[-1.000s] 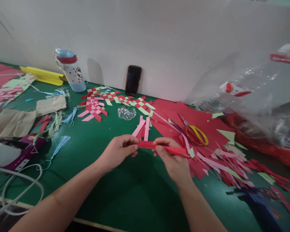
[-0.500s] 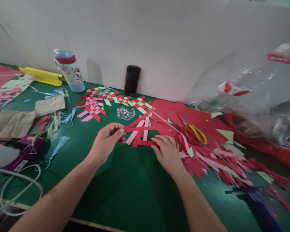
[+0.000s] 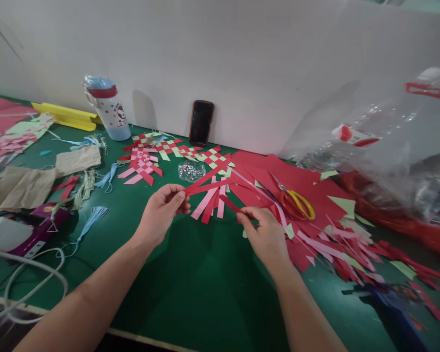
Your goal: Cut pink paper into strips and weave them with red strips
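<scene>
My left hand (image 3: 162,210) pinches the near end of a long red paper strip (image 3: 209,182) that slants up to the right over the green table (image 3: 190,288). My right hand (image 3: 266,233) pinches the end of another red strip (image 3: 230,204) just in front of a half-woven piece of pink and red strips (image 3: 210,201). That piece lies between the two hands. Right of my right hand lies a heap of red paper sheets (image 3: 300,188) and cut strips.
Yellow-and-red scissors (image 3: 296,202) rest on the red sheets. Finished woven pieces (image 3: 143,164), a small dish of beads (image 3: 191,170), a phone (image 3: 201,122) against the wall and a white bottle (image 3: 108,107) stand behind. A glue gun (image 3: 20,232) with cable lies left; clear plastic bags (image 3: 388,142) right.
The single red strip held between both hands was brought forward to the woven piece. My left hand moved left and up with one strip; my right hand now pinches a different strip by the weave.
</scene>
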{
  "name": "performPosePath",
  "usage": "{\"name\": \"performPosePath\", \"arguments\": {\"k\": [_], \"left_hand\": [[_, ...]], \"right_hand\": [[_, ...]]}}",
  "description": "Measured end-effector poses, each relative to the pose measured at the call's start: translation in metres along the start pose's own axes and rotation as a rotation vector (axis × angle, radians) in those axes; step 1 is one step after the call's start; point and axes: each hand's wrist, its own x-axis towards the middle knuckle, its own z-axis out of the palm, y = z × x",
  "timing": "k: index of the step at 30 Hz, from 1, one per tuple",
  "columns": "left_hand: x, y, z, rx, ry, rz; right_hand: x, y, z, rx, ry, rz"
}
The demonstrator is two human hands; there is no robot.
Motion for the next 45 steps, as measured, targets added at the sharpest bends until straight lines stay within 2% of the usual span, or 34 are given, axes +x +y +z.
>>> {"name": "performPosePath", "arguments": {"k": [3, 6, 8, 13, 15, 18, 21, 27, 32, 36, 45], "left_hand": [[0.001, 0.000, -0.002, 0.014, -0.013, 0.003], [0.000, 0.002, -0.004, 0.048, -0.097, -0.021], [-0.002, 0.005, -0.005, 0.098, -0.223, -0.079], [-0.011, 0.008, -0.002, 0.332, -0.661, -0.303], [-0.012, 0.005, -0.001, 0.432, -0.742, -0.336], [-0.011, -0.001, 0.000, 0.553, -0.758, -0.328], [-0.009, -0.005, 0.001, 0.617, -0.753, -0.314], [-0.007, -0.008, 0.002, 0.659, -0.751, -0.306], [-0.006, -0.010, 0.000, 0.640, -0.758, -0.315], [-0.006, -0.009, 0.000, 0.623, -0.747, -0.317], [-0.005, -0.012, 0.002, 0.599, -0.731, -0.326]], "right_hand": [[0.000, 0.001, -0.002, -0.005, 0.019, 0.031], [0.002, 0.006, -0.002, -0.033, 0.038, 0.059], [0.003, 0.013, -0.001, -0.059, 0.050, 0.076], [0.006, 0.025, -0.002, -0.118, 0.091, 0.040], [0.007, 0.022, -0.003, -0.131, 0.107, 0.007], [0.017, 0.010, -0.002, -0.144, 0.062, -0.028], [0.039, -0.004, 0.005, -0.174, -0.070, -0.015], [0.087, -0.019, 0.031, -0.306, -0.342, 0.242], [0.096, -0.019, 0.033, -0.324, -0.525, 0.339], [0.095, -0.019, 0.028, -0.332, -0.576, 0.355], [0.091, -0.020, 0.029, -0.315, -0.581, 0.349]]}}
